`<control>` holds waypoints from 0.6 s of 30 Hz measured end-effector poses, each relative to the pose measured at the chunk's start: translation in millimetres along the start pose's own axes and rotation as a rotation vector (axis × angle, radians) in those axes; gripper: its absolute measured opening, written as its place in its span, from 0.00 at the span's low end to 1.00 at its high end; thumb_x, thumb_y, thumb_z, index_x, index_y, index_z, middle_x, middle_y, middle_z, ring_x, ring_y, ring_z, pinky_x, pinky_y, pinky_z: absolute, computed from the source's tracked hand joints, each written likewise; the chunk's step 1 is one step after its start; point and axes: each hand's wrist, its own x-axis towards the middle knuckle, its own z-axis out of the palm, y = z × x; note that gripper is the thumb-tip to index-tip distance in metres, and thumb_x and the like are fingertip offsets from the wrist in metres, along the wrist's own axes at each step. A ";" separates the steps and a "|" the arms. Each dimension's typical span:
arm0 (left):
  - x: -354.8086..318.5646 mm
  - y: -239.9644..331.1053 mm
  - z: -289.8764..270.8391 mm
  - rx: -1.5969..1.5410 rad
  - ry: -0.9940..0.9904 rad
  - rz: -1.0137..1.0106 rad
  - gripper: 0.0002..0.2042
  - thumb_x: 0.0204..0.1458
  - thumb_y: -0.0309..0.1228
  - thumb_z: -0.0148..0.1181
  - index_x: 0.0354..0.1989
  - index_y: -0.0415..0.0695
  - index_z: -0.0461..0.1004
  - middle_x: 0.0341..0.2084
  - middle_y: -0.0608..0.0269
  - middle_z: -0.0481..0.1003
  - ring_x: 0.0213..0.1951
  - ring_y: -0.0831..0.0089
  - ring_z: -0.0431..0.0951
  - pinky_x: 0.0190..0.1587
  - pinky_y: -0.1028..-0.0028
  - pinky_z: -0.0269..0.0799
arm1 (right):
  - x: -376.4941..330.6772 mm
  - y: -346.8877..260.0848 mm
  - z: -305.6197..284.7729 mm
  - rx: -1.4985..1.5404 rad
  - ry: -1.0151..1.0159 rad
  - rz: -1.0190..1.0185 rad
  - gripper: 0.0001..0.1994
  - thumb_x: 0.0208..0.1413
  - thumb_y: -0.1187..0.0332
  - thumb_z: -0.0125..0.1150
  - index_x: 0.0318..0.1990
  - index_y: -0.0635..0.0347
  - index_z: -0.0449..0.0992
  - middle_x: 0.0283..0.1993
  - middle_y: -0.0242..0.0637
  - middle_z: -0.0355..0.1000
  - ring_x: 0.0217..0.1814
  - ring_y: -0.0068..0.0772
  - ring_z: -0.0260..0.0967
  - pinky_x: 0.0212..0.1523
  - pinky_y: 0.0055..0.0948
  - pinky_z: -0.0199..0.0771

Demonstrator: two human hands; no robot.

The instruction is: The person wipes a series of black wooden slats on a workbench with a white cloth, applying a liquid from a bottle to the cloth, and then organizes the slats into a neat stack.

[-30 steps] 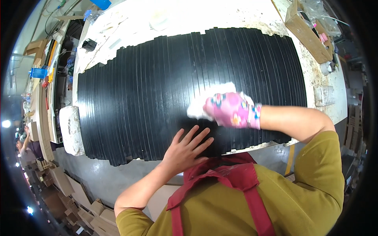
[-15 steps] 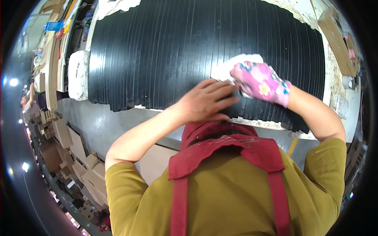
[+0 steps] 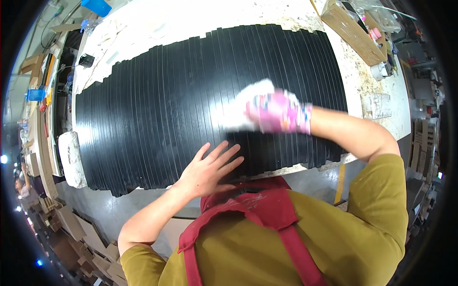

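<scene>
In the head view, the row of black strips (image 3: 157,105), laid side by side, covers much of the white, stained bench (image 3: 353,86); the places below are told from this row. The strip ends make an uneven, stepped line along its far and near edges.

The right hand (image 3: 277,113), in a pink flowered glove, is over the row, right of its middle. Its grip is closed on a white cloth (image 3: 241,107), which spreads out to the left of the glove, against the strips' top faces. Both are blurred, and the separate fingers cannot be made out.

The bare left hand (image 3: 206,170) is at the row's near edge, left of the cloth and apart from it. Its grip is open and holds nothing, palm down, with the fingers spread over the strips.

Just beside the row's left end is a whitish block (image 3: 72,159). Past its far edge, toward the left, are a small black container (image 3: 86,60) and, farther off, a blue container (image 3: 97,6). Beyond its right end are a clear container (image 3: 375,106) and an open cardboard box (image 3: 350,35).
</scene>
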 end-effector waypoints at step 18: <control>-2.8 2.0 12.2 0.066 0.155 0.066 0.38 0.48 0.60 0.58 0.67 0.56 0.61 0.71 0.64 0.52 0.72 0.65 0.50 0.69 0.55 0.46 | 35.2 238.0 5.0 -0.159 0.201 0.785 0.14 0.62 0.64 0.50 0.51 0.58 0.73 0.42 0.51 0.77 0.38 0.52 0.75 0.43 0.49 0.72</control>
